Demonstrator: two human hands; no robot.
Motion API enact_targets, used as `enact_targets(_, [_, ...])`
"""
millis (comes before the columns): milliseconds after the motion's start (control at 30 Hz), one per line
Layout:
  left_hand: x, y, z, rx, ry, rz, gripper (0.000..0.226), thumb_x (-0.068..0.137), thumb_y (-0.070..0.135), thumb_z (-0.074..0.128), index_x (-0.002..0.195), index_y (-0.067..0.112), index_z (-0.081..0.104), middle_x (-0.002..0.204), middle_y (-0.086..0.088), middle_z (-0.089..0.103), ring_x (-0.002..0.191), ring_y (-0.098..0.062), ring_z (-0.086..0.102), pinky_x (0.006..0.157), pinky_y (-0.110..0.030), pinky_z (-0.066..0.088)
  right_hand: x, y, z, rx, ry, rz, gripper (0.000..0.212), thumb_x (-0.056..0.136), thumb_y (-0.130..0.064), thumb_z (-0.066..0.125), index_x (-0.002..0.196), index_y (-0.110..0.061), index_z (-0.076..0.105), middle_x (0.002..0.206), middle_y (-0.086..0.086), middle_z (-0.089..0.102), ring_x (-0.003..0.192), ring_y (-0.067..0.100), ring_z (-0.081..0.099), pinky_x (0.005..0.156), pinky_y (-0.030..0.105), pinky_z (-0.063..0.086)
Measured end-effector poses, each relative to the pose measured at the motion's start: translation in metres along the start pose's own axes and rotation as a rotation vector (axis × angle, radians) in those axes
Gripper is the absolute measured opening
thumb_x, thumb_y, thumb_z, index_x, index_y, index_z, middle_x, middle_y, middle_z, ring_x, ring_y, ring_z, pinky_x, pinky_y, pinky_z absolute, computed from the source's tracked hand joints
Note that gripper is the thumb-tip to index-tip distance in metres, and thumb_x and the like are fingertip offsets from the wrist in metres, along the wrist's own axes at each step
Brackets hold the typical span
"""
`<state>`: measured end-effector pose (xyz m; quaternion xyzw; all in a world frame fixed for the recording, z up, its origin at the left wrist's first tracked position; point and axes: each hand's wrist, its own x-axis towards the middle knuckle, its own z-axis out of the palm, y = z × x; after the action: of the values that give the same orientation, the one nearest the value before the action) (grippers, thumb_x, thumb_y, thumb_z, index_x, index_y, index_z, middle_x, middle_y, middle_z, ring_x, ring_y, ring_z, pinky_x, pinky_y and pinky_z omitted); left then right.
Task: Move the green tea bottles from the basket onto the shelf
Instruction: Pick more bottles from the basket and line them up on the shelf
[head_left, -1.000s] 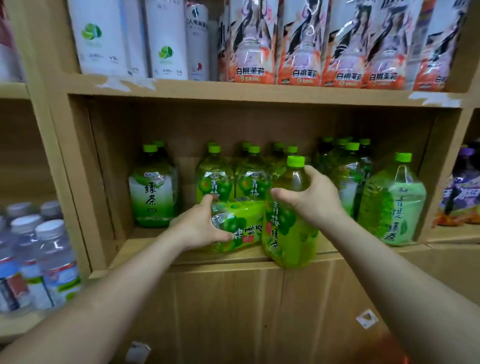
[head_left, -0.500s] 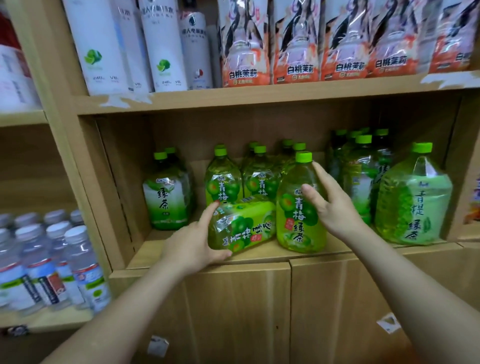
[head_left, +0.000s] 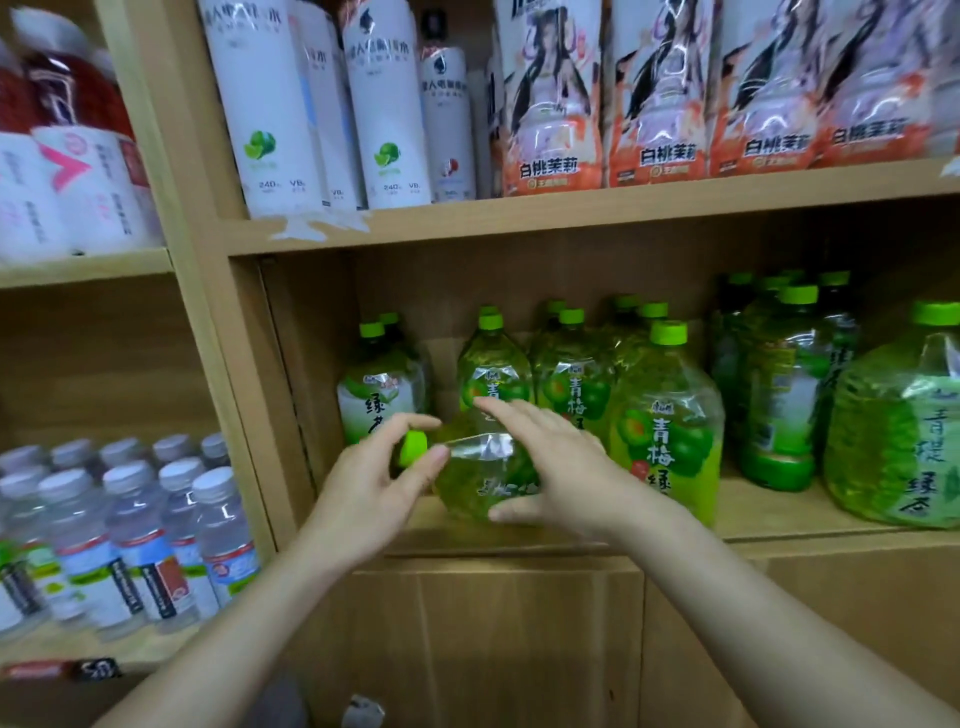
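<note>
A green tea bottle (head_left: 480, 480) lies on its side at the front of the wooden shelf (head_left: 753, 538), its green cap pointing left. My left hand (head_left: 371, 480) is at the cap end, thumb and fingers around the neck. My right hand (head_left: 558, 467) wraps over the bottle's body from the right. Just to the right stands an upright green tea bottle (head_left: 667, 421) with no hand on it. Several more green tea bottles (head_left: 569, 379) stand in rows behind. The basket is out of view.
Large green bottles (head_left: 896, 431) fill the shelf's right end. White cans (head_left: 275, 109) and orange-labelled bottles (head_left: 553, 98) stand on the shelf above. Water bottles (head_left: 135, 540) sit in the left bay. Closed cabinet doors (head_left: 493, 649) are below.
My right hand let go of the upright bottle, left standing on the shelf, and moved left onto the lying bottle. My left hand shifted to that bottle's cap end. The camera moved closer.
</note>
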<state>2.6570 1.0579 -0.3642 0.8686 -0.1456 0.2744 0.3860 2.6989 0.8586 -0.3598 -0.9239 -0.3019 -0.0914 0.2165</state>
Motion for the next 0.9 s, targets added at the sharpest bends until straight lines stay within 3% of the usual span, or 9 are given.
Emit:
enact_targets(167, [0.047, 0.023, -0.011, 0.017, 0.088, 0.089, 0.030, 0.091, 0.039, 0.056, 0.118, 0.029, 0.050, 0.093, 0.015, 0.055, 0.082, -0.001, 0.053, 0.072, -0.027, 0.041, 0.011, -0.012, 0.011, 0.364, 0.220, 0.080, 0.100, 0.067, -0.056, 0.075, 0.144, -0.035, 0.014, 0.142, -0.004, 0.047, 0.126, 0.018, 0.048, 0.098, 0.032, 0.042])
enact_targets(300, [0.037, 0.008, 0.034, 0.091, -0.068, -0.026, 0.088, 0.076, 0.051, 0.069, 0.147, 0.028, 0.021, 0.143, 0.001, 0.030, 0.133, -0.018, 0.031, 0.112, -0.037, 0.028, 0.008, -0.004, 0.039, 0.297, 0.366, 0.265, 0.094, 0.083, -0.040, 0.066, 0.149, -0.026, 0.002, 0.139, 0.007, 0.050, 0.117, 0.027, 0.055, 0.091, 0.038, 0.047])
enact_targets(367, [0.024, 0.001, 0.053, 0.138, -0.061, -0.015, 0.101, 0.077, 0.041, 0.073, 0.149, 0.035, 0.003, 0.157, 0.008, 0.006, 0.143, -0.016, 0.018, 0.112, -0.034, 0.022, 0.003, 0.002, 0.040, 0.157, 0.335, 0.249, 0.092, 0.087, -0.029, 0.062, 0.149, -0.025, -0.005, 0.145, 0.008, 0.042, 0.118, 0.027, 0.055, 0.093, 0.042, 0.048])
enact_targets(434, [0.019, -0.005, 0.060, 0.121, 0.019, -0.002, 0.100, 0.079, 0.034, 0.073, 0.147, 0.043, 0.001, 0.159, 0.009, 0.006, 0.141, -0.016, 0.026, 0.107, -0.031, 0.029, -0.010, 0.003, 0.032, 0.026, 0.403, 0.196, 0.081, 0.089, -0.027, 0.060, 0.150, -0.023, 0.007, 0.145, 0.005, 0.040, 0.122, 0.025, 0.052, 0.096, 0.040, 0.047])
enact_targets(534, [0.018, -0.008, 0.063, 0.100, 0.074, 0.008, 0.096, 0.081, 0.030, 0.072, 0.147, 0.045, 0.005, 0.158, 0.009, 0.013, 0.123, -0.004, 0.039, 0.100, -0.027, 0.032, -0.040, 0.009, 0.003, -0.063, 0.898, 0.157, 0.064, 0.084, -0.021, 0.064, 0.141, -0.020, 0.036, 0.132, 0.008, 0.046, 0.119, 0.025, 0.046, 0.095, 0.032, 0.040])
enact_targets(600, [0.018, -0.006, 0.066, 0.102, 0.091, 0.005, 0.095, 0.081, 0.029, 0.072, 0.148, 0.044, 0.007, 0.158, 0.009, 0.014, 0.098, 0.010, 0.033, 0.093, -0.022, 0.029, -0.057, 0.026, -0.015, 0.011, 1.134, 0.298, 0.078, 0.077, -0.029, 0.072, 0.143, -0.021, 0.031, 0.136, 0.013, 0.039, 0.123, 0.029, 0.039, 0.099, 0.037, 0.035])
enact_targets(734, [0.014, -0.005, 0.075, 0.111, 0.155, -0.005, 0.092, 0.081, 0.032, 0.071, 0.147, 0.044, 0.008, 0.157, 0.007, 0.020, 0.094, 0.011, 0.031, 0.091, -0.022, 0.031, -0.054, 0.067, -0.016, 0.484, 0.829, 0.495, 0.112, 0.067, -0.044, 0.079, 0.148, -0.037, 0.002, 0.156, 0.005, 0.021, 0.141, 0.023, 0.025, 0.109, 0.041, 0.028])
enact_targets(834, [0.014, -0.008, 0.085, 0.115, 0.202, -0.016, 0.091, 0.082, 0.036, 0.069, 0.147, 0.046, 0.005, 0.150, 0.001, 0.031, 0.120, -0.013, 0.046, 0.093, -0.029, 0.038, -0.047, 0.077, 0.002, 0.426, 0.797, 0.452, 0.108, 0.066, -0.043, 0.081, 0.146, -0.038, 0.008, 0.151, 0.001, 0.034, 0.135, 0.022, 0.038, 0.105, 0.037, 0.036])
enact_targets(900, [0.015, -0.010, 0.090, 0.128, 0.229, -0.024, 0.091, 0.082, 0.038, 0.069, 0.147, 0.046, 0.005, 0.144, -0.001, 0.038, 0.121, -0.020, 0.049, 0.089, -0.029, 0.040, -0.043, 0.080, 0.004, 0.395, 0.793, 0.447, 0.106, 0.066, -0.044, 0.081, 0.145, -0.038, 0.011, 0.146, 0.002, 0.041, 0.130, 0.023, 0.044, 0.102, 0.037, 0.040])
